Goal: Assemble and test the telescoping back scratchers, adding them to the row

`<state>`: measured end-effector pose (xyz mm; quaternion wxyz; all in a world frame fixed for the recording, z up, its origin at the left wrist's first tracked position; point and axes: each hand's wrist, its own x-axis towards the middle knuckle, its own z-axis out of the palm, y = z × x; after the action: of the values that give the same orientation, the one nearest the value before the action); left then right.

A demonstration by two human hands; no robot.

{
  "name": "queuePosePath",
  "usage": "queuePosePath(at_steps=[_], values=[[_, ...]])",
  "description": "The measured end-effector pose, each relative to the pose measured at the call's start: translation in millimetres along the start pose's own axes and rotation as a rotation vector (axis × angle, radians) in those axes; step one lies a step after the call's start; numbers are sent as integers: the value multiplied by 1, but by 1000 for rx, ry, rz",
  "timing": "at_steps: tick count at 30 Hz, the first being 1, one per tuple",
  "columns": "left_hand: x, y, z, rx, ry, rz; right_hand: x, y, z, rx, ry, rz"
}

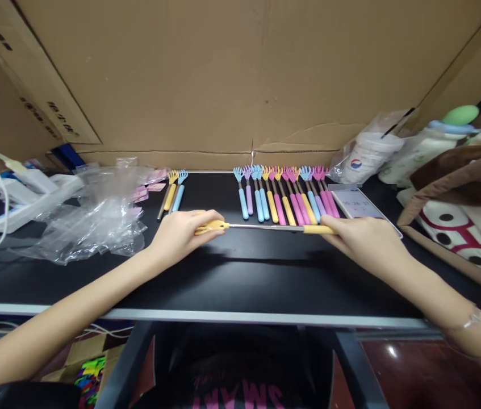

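Roughly seventeen back scratchers (pixel 295 208), one phone (pixel 357 203), one cup (pixel 370 152), one bottle (pixel 421 149)

Back scratcher (pixel 266 227): one slim piece, yellow at both ends, held up level near the center of the view
Claw head (pixel 211 226): yellow, at the 9 o'clock end, partly covered by the grip on it
Rod (pixel 249 226): silvery metal, straight, drawn out, thinner toward 9 o'clock and thicker toward 3 o'clock
Handle (pixel 314 229): plain yellow, at the 3 o'clock end, its outer tip hidden in the grip
Pose: lengthwise along the 9-to-3 line, handle end very slightly lower in view
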<state>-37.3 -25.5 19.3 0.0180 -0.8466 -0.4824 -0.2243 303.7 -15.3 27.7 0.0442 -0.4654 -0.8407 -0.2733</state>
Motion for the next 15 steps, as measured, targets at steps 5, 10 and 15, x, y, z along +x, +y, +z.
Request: queuePosePath(at_steps=[5,10,15], values=[[0,16,6,-7,-23,47,5,-27,-3,89,94,-80],[6,24,6,77,40,65,15,-34,-6,113,100,-67],[8,15,-2,302,34,103,20,-21,-6,85,43,-44]])
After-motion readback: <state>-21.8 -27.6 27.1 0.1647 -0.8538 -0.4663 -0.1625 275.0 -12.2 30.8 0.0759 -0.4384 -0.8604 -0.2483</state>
